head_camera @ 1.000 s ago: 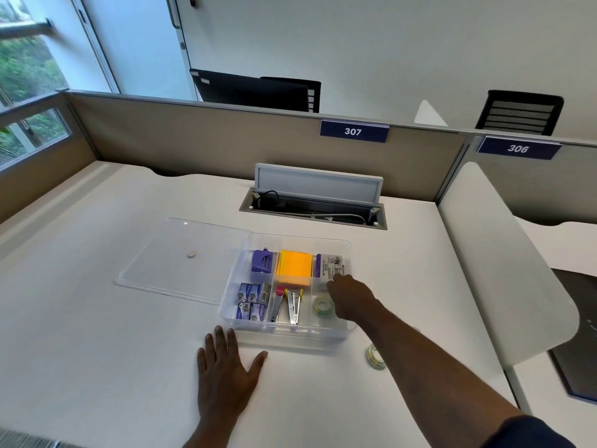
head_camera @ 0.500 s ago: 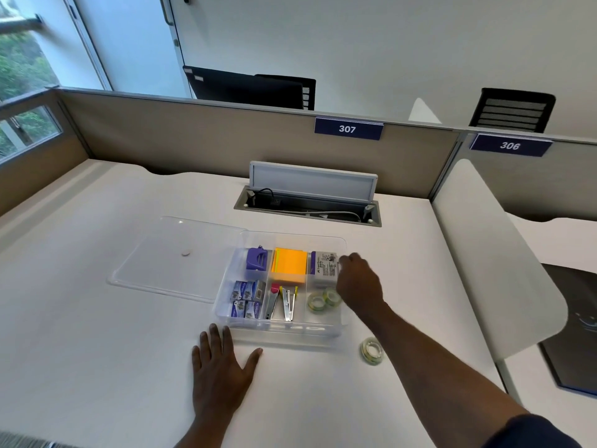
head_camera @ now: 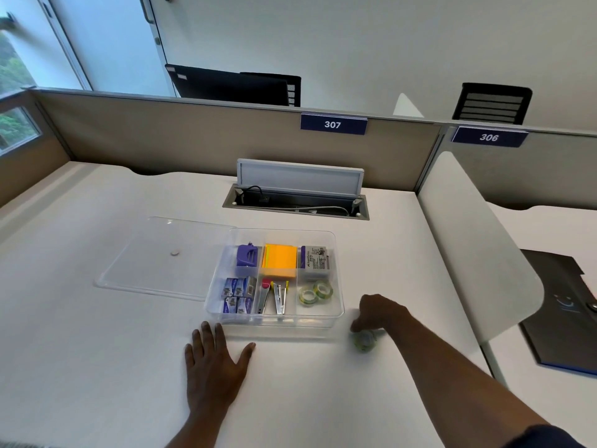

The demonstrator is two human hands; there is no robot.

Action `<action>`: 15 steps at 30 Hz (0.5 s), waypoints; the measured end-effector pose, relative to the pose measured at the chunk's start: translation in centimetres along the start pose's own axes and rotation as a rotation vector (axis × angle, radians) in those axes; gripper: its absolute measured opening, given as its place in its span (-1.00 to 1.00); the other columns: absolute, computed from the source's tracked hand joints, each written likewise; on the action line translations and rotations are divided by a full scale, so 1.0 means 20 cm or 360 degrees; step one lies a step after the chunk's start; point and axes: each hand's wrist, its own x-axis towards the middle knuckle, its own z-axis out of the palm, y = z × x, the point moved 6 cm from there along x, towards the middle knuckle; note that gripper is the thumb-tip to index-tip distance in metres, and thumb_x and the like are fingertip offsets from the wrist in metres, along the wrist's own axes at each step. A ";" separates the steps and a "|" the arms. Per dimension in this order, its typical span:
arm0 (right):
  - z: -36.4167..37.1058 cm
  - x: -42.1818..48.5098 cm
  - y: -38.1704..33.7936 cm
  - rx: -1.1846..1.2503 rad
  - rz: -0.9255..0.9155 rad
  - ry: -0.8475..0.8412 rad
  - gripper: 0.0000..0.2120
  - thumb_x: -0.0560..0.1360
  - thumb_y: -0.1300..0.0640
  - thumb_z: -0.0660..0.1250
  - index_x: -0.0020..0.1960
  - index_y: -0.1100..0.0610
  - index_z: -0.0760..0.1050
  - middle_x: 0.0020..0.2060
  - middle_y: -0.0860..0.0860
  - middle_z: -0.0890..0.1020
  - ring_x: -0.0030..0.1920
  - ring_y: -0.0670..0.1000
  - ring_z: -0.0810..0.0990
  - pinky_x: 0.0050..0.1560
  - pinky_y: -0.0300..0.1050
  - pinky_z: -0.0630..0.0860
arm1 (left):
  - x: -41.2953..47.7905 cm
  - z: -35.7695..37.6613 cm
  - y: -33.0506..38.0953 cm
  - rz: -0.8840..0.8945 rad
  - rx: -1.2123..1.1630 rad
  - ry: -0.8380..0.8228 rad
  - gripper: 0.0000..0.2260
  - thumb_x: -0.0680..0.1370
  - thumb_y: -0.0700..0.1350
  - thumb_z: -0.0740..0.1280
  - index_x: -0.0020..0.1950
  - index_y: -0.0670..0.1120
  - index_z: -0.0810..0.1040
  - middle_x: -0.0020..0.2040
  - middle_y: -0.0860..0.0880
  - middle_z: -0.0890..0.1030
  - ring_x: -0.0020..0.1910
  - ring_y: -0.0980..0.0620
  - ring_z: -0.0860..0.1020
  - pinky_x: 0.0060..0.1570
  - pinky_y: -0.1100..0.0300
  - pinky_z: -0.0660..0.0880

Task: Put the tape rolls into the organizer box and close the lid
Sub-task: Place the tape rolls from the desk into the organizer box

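The clear organizer box (head_camera: 338, 310) stands open on the white desk. Two tape rolls (head_camera: 315, 293) lie in its front right compartment. A third tape roll (head_camera: 364, 342) sits on the desk just right of the box's front corner. My right hand (head_camera: 376, 313) is over that roll, fingertips curled around its top; whether it is lifted I cannot tell. My left hand (head_camera: 214, 362) rests flat on the desk, fingers spread, just in front of the box. The clear lid (head_camera: 161, 260) lies flat on the desk to the left of the box.
The box also holds a purple sharpener (head_camera: 247, 255), orange sticky notes (head_camera: 280, 260), an eraser pack (head_camera: 316, 261), staple boxes (head_camera: 237, 294) and staple removers (head_camera: 274, 295). An open cable hatch (head_camera: 295, 202) is behind it. A white divider panel (head_camera: 465, 240) stands at the right.
My right hand left the box's right compartments, leaving a second roll there, and came back toward me to the roll on the desk. The left hand stayed put.
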 end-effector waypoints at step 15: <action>-0.17 -0.05 -0.13 0.0065 0.0061 0.0547 -0.69 0.45 0.26 0.20 0.17 0.31 0.38 0.15 0.26 0.48 0.14 0.26 0.53 0.16 0.04 0.48 | 0.00 0.00 0.00 0.0008 -0.0018 0.0016 -0.11 0.40 0.46 -0.14 0.50 -0.15 0.16 0.53 -0.21 0.19 0.51 -0.20 0.14 0.48 -0.12 0.10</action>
